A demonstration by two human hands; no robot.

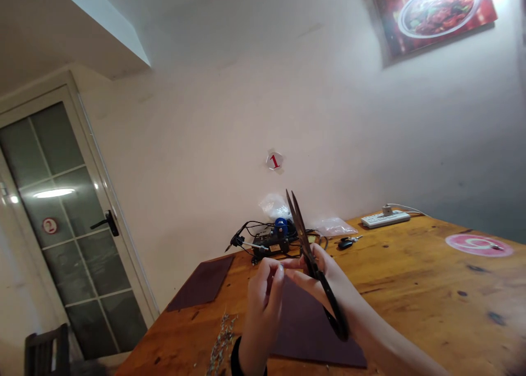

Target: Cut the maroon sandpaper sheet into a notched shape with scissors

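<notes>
A pair of dark scissors (304,236) rests in my right hand (329,277), its blades pointing up and slightly parted, its handle loops hanging below the palm. The thumb and a finger of that hand reach toward my left hand (265,299). My left hand is closed in a pinch, its fingertips meeting those of the right. Whatever lies between the fingertips is too small to make out. Below both hands is a dark maroon mat (312,332) on the wooden table. A pile of small metallic pieces (222,340) lies left of my left hand.
Another maroon mat (201,283) lies at the table's left edge. Behind my hands sit a black device with cables (271,241), a plastic bag (335,226) and keys (348,242). A white power strip (385,218) stands by the wall. A round pink sticker (468,244) is at right.
</notes>
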